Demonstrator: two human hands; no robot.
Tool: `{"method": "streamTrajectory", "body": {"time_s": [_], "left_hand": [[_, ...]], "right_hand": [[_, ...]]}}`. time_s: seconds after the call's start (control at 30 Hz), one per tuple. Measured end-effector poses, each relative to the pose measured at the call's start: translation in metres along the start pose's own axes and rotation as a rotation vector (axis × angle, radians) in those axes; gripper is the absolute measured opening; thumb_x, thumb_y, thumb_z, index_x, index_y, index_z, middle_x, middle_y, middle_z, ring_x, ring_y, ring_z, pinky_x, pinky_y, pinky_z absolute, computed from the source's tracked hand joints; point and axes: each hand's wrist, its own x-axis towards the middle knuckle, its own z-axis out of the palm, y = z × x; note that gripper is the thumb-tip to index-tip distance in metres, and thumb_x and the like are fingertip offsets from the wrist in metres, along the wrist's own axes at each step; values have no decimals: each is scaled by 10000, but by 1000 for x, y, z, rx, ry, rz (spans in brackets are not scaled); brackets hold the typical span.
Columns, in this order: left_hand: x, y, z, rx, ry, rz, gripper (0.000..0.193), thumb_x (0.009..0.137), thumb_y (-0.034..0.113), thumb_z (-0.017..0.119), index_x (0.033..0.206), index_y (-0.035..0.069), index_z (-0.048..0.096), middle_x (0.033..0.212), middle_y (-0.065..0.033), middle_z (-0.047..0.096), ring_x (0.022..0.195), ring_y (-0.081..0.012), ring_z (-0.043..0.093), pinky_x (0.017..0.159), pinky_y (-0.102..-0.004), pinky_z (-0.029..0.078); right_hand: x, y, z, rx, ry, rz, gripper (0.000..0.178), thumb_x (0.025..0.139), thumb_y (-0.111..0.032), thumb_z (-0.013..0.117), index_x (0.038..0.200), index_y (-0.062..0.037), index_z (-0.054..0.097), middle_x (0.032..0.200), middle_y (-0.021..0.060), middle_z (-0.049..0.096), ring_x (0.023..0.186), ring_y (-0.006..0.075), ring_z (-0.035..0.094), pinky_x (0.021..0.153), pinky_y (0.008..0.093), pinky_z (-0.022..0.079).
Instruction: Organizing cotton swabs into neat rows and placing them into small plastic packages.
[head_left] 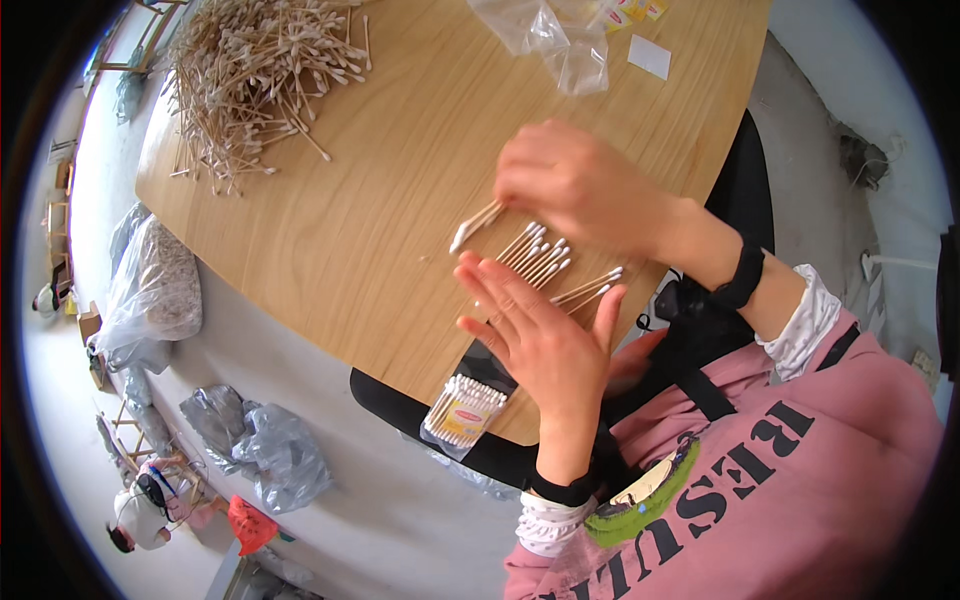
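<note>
Pinching a small bunch of white-tipped wooden cotton swabs in the right hand, with the left hand spread flat nearby.
At lower right of the frame, a pink sweatshirt with dark lettering. Near the centre, the left hand, palm down, fingers long and thumb apart, over a loose row of cotton swabs on the pale wood-grain tabletop; impossible to tell whether touching. At lower centre, by the tabletop's edge, a clear-wrapped swab pack with a yellow-and-red label. Above centre, the right hand, blurred, with fingertips closed on the bunch, white tips toward the lower left. At upper right, a small white card beside a crumpled clear plastic bag. At upper left, a large tangled swab heap. Farther off, at lower left, grey plastic bags.
</note>
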Motion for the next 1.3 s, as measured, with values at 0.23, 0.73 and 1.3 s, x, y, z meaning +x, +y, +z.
{"method": "streamTrajectory", "body": {"time_s": [0.23, 0.73, 1.3], "left_hand": [[-1, -10, -15, -23, 41, -96, 1138, 876, 633, 622, 1549, -111, 84, 1636, -293, 87, 1539, -408, 49, 1216, -549, 13], [11, 3, -1, 197, -98, 64, 1225, 813, 787, 514, 1513, -158, 172, 1613, -323, 140, 1531, -405, 107, 1230, -503, 82], [-10, -28, -22, -1039, 508, -381, 711, 1080, 511, 278, 1554, -15, 215, 1591, -199, 324, 1508, -303, 250, 1227, -453, 174]], "right_hand": [[-19, -19, -10, 219, 112, 201, 95, 857, -69, 676, 952, -77, 667, 937, 62, 629, 921, 270, 601, 845, 380, 451], [-107, -34, -53, 173, -45, 330, 335, 795, -32, 755, 1117, -51, 662, 1060, 101, 632, 975, 293, 597, 835, 379, 465], [-85, -39, -17, 134, -40, 153, 195, 763, -53, 747, 947, -84, 694, 978, 23, 624, 947, 234, 597, 815, 362, 453]]}}
